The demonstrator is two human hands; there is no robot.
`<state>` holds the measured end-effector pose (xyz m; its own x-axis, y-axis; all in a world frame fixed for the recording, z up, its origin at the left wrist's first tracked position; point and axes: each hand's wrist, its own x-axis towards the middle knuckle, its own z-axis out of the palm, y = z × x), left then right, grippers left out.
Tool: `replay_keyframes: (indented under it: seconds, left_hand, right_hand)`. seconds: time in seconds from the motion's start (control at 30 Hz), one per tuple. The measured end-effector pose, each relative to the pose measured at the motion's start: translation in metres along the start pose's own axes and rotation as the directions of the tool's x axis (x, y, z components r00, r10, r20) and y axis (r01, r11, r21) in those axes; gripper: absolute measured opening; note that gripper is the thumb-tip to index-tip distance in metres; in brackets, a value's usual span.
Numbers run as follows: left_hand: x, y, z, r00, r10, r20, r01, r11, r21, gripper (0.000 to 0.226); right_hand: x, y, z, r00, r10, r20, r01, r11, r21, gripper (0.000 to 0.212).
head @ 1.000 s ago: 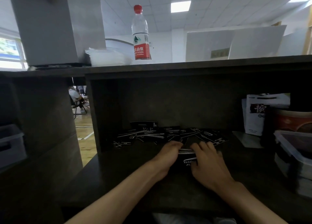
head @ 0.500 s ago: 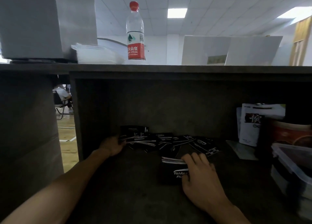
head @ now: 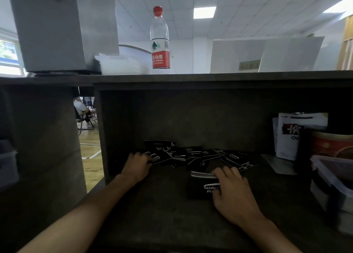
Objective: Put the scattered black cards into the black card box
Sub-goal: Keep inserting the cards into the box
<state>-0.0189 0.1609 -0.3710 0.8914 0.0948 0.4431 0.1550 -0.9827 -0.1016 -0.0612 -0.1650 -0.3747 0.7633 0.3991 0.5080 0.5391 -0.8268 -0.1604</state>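
Observation:
Black cards (head: 193,157) with white lettering lie scattered along the back of a dark shelf recess. The black card box (head: 200,188) sits in front of them with a stack of cards showing at its open far end. My right hand (head: 232,192) lies over the box's right side, fingers curled round it. My left hand (head: 138,167) reaches to the left end of the scatter, and its fingertips pinch a card (head: 158,158) there.
A clear plastic container (head: 332,178), a red tin (head: 332,144) and a white packet (head: 292,136) crowd the right of the shelf. Above, the shelf top (head: 210,77) carries a water bottle (head: 160,41), a grey box (head: 61,27) and white boards.
My left hand left the box, went out to the left end of the scattered cards and took hold of a card. My right hand stayed on the box.

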Motion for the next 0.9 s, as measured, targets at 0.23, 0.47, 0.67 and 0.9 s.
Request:
replay_keyframes:
  seconds: [0.23,0.47,0.67,0.9]
  left_hand:
    - [-0.042,0.059,-0.052,0.912,0.292,-0.288,-0.331,0.939,-0.095,0.016]
    - [-0.052,0.096,-0.071,0.905,0.421,0.07,-0.177,0.52,-0.836,0.023]
    - [-0.005,0.027,-0.029,0.992,-0.094,0.085,0.122,0.878,-0.462,0.031]
    - [-0.001,-0.002,0.003,0.992,-0.116,0.041,0.122,0.976,-0.182,0.028]
  right_hand:
    - [-0.004,0.002,0.001,1.0,-0.027,0.008,0.027,0.998,0.06,0.057]
    - [0.0,0.006,0.006,0.998,-0.051,0.031,0.051,0.999,0.02,0.064]
    - [0.0,0.005,0.006,1.0,-0.017,0.012,0.017,1.0,-0.005,0.05]
    - [0.001,0.005,0.004,1.0,-0.012,0.017,0.012,1.0,-0.018,0.051]
